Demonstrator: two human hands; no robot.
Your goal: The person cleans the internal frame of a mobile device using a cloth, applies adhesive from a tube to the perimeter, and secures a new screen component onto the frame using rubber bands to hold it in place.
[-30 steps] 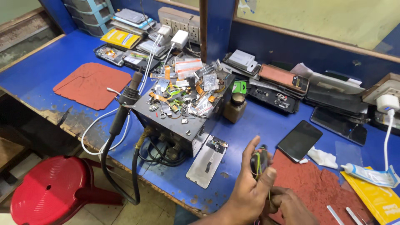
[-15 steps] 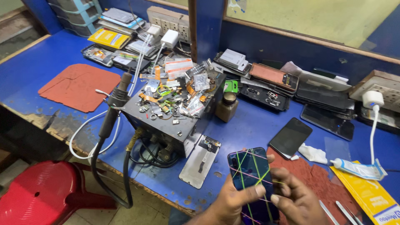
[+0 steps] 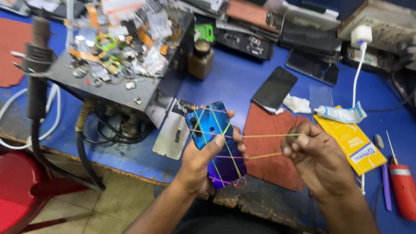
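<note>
Blue glossy phone [image 3: 216, 145], crossed by rubber bands [image 3: 264, 135], sits gripped in the left hand [image 3: 201, 167] at lower centre; the right hand [image 3: 314, 158] is clenched on stretched bands, above a red mat [image 3: 268, 149] on the blue tabletop [image 3: 234, 82].

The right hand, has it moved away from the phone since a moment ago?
Yes. The right hand has pulled rightward, away from the blue phone, stretching rubber bands over the red mat; earlier it sat against the phone.
</note>
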